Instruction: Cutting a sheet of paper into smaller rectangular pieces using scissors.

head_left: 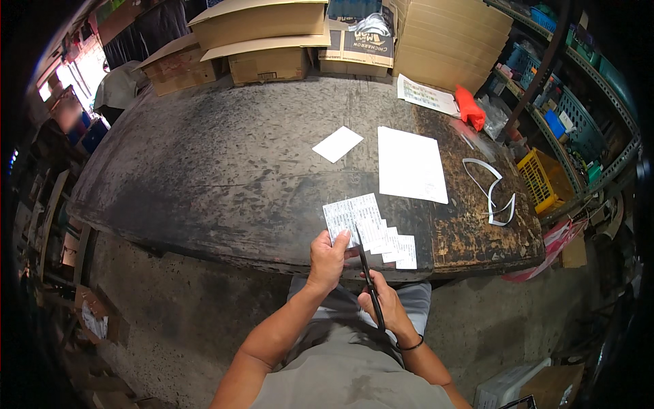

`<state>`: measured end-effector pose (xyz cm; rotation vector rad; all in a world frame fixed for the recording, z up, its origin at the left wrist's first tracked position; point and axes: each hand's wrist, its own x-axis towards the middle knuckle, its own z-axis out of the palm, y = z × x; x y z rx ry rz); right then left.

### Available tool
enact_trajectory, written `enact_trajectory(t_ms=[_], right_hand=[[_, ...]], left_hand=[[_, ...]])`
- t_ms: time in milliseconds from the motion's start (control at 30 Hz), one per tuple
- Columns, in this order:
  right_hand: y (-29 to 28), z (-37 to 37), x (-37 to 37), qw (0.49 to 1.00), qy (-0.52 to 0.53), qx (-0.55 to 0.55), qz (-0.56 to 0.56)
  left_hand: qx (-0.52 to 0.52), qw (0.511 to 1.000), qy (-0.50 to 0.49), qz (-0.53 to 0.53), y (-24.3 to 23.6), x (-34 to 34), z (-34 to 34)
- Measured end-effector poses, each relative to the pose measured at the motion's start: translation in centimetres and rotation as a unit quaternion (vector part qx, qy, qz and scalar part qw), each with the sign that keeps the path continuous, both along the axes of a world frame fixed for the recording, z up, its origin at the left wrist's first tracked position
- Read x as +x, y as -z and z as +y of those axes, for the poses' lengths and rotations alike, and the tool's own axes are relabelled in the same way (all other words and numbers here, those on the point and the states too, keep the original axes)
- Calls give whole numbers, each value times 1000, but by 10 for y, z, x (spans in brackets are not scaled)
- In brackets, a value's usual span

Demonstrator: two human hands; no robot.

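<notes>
My left hand (328, 260) is closed on a printed paper sheet (343, 213), thumb on top, near the table's front edge. In my right hand (383, 300) is a pair of black-handled scissors (371, 290), blades pointing away from me and lying at the sheet's right part. Whether the blades are apart is too small to tell. Several small printed paper slips (407, 253) overlap in a stepped row just right of the blades. Farther off lie a small blank white paper (338, 144) and a larger white stack of sheets (411, 165).
A curled white paper strip (492, 194) lies on the worn dark table (225, 170), at the right. Behind it are a red plastic bag (469, 108) and a printed sheet (428, 95). Cardboard boxes (268, 66) line the far edge. Shelves with baskets (578, 119) stand right.
</notes>
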<state>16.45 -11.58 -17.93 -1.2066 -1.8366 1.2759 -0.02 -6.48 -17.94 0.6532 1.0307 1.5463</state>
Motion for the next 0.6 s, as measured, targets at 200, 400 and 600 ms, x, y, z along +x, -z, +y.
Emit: enact_trajectory(t_ms=[200, 400, 600], right_hand=[[-1, -1, -1, 1000, 6, 11, 4], [3, -2, -1, 999, 13, 30, 0], [-4, -1, 1, 999, -2, 22, -30]], left_hand=[[-12, 1000, 0, 2, -4, 0, -1], [-3, 1000, 19, 11, -1, -2, -1], [-21, 999, 28, 7, -5, -2, -1]])
